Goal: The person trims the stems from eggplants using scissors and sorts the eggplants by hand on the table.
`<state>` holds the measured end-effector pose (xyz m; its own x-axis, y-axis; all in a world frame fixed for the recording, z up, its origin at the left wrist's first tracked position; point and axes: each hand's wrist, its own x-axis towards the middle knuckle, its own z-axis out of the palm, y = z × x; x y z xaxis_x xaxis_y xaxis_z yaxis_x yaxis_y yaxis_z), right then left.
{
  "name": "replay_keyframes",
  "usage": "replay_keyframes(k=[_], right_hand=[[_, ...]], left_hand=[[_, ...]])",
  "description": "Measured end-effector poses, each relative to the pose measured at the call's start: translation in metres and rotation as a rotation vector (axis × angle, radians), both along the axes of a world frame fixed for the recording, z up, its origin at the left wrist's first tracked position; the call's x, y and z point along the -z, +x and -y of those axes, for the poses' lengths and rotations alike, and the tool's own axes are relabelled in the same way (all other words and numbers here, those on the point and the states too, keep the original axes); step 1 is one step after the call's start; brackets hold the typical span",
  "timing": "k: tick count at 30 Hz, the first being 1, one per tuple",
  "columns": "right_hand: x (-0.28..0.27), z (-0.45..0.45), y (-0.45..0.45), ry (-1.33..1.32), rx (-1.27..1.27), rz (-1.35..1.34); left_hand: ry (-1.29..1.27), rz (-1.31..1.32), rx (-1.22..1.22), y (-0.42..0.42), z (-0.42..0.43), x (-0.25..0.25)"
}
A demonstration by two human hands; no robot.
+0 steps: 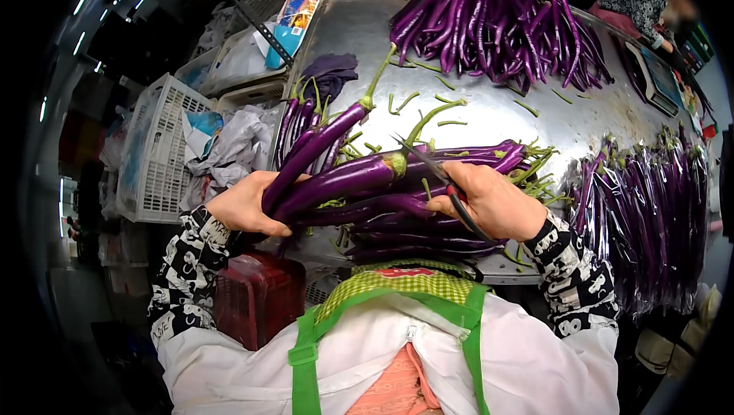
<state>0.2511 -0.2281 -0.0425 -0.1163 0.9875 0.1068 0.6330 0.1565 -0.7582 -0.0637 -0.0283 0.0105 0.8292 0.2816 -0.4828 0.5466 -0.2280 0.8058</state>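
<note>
My left hand [246,205] is closed round the lower ends of two long purple eggplants [336,185], which slant up to the right with their green stems outward. In my right hand [483,199] is a pair of scissors [461,208] with dark blades and a red-and-black handle. The blades lie close to the curved stem [419,128] of the lower eggplant; whether they touch it I cannot tell. Beneath both hands, a pile of eggplants [413,237] lies crosswise on the metal table [344,25]. Cut green stem pieces [527,108] are scattered beyond it.
A large heap of eggplants [489,25] lies at the back. Plastic-wrapped eggplants [638,216] are at the right. White crates [157,147] with plastic bags stand at the left, above a red crate [258,296]. Another person [638,2] is at the far right.
</note>
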Motion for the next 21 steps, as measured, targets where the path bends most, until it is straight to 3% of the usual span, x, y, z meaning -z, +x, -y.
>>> replay_keyframes(k=[4,5,7,10,13,17,21], right_hand=[[0.002,0.002,0.004,-0.071,0.101,-0.091],[-0.009,0.001,0.007,-0.27,0.13,-0.137],[-0.009,-0.005,0.015,-0.229,0.102,-0.013],[-0.004,-0.018,0.019,-0.107,0.067,-0.023],[-0.009,-0.035,0.02,-0.16,-0.02,-0.086],[-0.01,-0.044,0.014,-0.153,-0.013,-0.175],[-0.001,-0.027,0.015,0.044,0.073,-0.016]], left_hand=[[0.053,-0.012,0.017,-0.005,-0.002,0.001],[0.058,-0.006,0.025,-0.003,-0.001,-0.001],[0.003,-0.024,-0.016,0.002,0.004,-0.007],[0.078,-0.024,0.051,0.005,0.002,-0.009],[0.166,0.031,0.125,0.011,0.005,-0.013],[0.163,-0.027,0.161,0.017,0.008,-0.02],[0.127,-0.038,0.089,0.018,0.008,-0.022]])
